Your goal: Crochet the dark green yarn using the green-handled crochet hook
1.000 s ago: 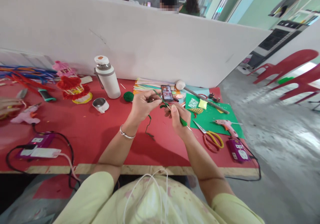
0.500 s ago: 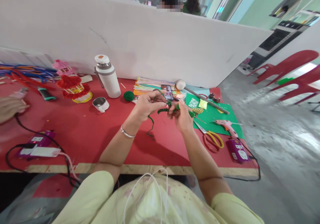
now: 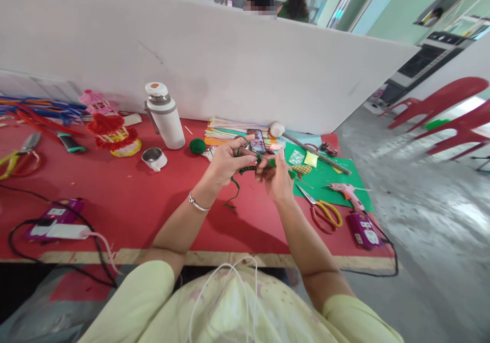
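Nearby, a steel cup (image 3: 153, 158) sits just before the white flask (image 3: 165, 116), its contents unclear. Right of the flask, above the red desk (image 3: 126, 205), left hand (image 3: 225, 163) and right hand (image 3: 277, 179) both pinch a green fuzzy strand (image 3: 248, 169) between them.

bare red table (image 3: 126, 200) left of hands, scissors (image 3: 323, 213), glue gun (image 3: 346, 192) crowding right

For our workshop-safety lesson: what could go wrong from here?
Both the left hand and right hand pinch the green yarn piece; the scissors lie close beside the right hand, tips towards it, so a sideways sweep might catch them. The black cable by the purple power strip hangs off the table edge and could be snagged.
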A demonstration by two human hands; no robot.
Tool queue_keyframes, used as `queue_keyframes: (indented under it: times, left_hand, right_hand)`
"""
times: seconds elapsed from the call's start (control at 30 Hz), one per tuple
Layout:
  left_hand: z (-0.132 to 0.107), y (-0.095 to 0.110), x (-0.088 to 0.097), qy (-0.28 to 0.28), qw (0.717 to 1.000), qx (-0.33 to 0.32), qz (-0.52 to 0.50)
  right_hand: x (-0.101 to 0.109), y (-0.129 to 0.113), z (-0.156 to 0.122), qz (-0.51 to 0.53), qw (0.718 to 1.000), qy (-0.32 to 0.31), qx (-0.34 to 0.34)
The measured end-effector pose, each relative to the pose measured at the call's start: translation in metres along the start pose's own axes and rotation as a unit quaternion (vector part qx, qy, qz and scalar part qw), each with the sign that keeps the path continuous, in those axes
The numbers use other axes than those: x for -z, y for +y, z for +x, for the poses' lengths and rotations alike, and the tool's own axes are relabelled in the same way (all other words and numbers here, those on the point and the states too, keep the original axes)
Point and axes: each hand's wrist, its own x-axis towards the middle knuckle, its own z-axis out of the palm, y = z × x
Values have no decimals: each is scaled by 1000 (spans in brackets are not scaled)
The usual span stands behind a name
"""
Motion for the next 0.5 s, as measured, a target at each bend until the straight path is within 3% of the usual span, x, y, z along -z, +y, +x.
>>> queue_keyframes:
  times: [0.23, 0.4, 0.5]
  left_hand:
    - [1, -7, 2, -3, 1000, -26, 13]
    - [3, -11, 5, 11, 990, -103, 94]
    - [1, -14, 1, 51, 974, -151, 162]
  right_hand:
    - [1, 7, 0, -33, 999, -22, 11]
    - [4, 7, 0, -107, 991, 22, 81]
    - [0, 8, 2, -142, 985, -11, 96]
